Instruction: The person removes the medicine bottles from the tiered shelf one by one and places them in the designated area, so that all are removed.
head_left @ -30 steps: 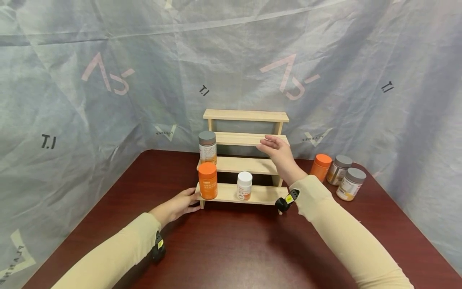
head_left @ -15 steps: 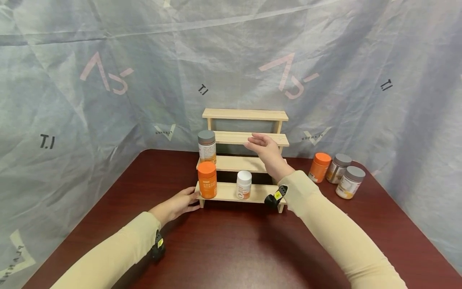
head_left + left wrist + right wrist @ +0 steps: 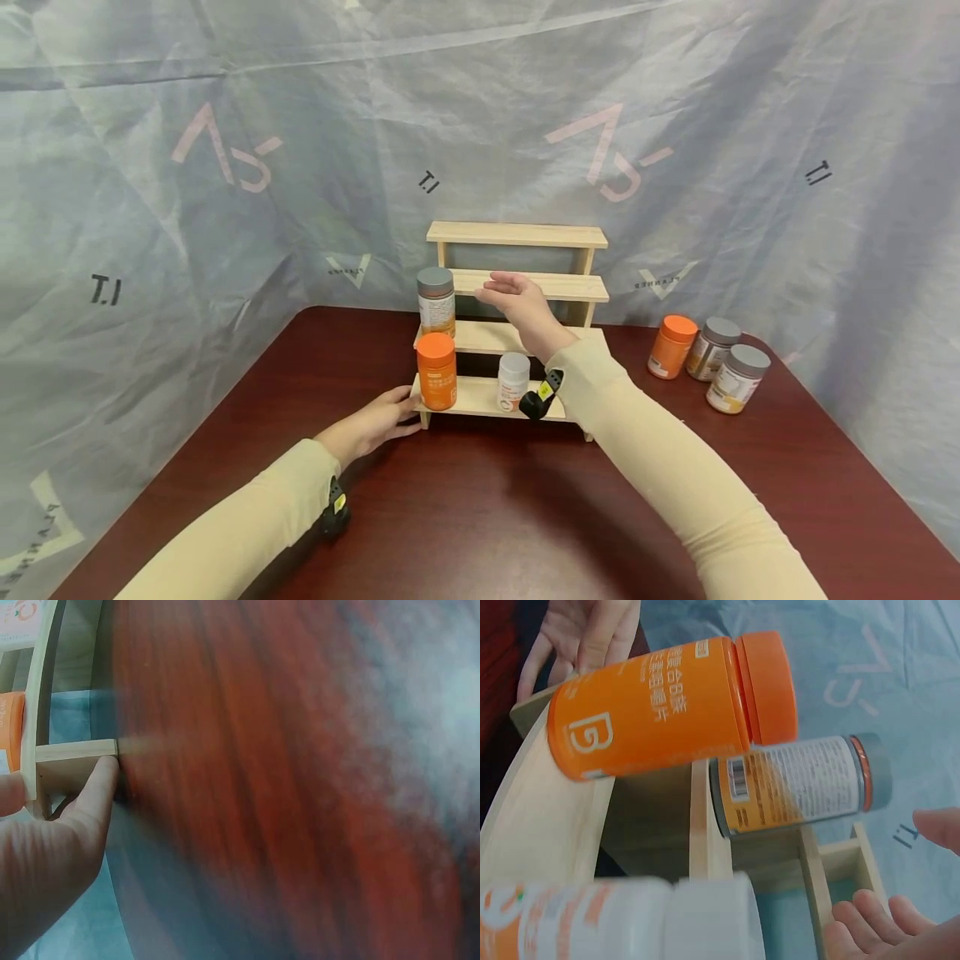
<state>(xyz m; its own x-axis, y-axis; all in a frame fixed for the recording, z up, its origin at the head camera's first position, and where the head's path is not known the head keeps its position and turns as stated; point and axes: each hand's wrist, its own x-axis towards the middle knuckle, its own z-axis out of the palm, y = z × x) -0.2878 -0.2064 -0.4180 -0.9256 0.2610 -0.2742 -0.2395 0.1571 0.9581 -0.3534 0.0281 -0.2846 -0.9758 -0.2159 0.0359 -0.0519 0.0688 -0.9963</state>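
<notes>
My left hand grips the left end of the lowest step of a wooden tiered shelf. In the left wrist view, one finger lies along the shelf's leg. An orange jar stands upright at that end, near the hand. Behind it, one step up, is a grey-capped jar. A small white bottle stands mid-step at the front. My right hand hovers over the middle steps with bent fingers and nothing in it, just right of the grey-capped jar, apart from it.
An orange jar and two grey-capped jars stand together on the dark red table at the right. Grey sheeting hangs behind. My right forearm passes close beside the white bottle.
My right hand has moved left across the shelf, towards the grey-capped jar. My left hand stays at the shelf's left end, and the jars have kept their places.
</notes>
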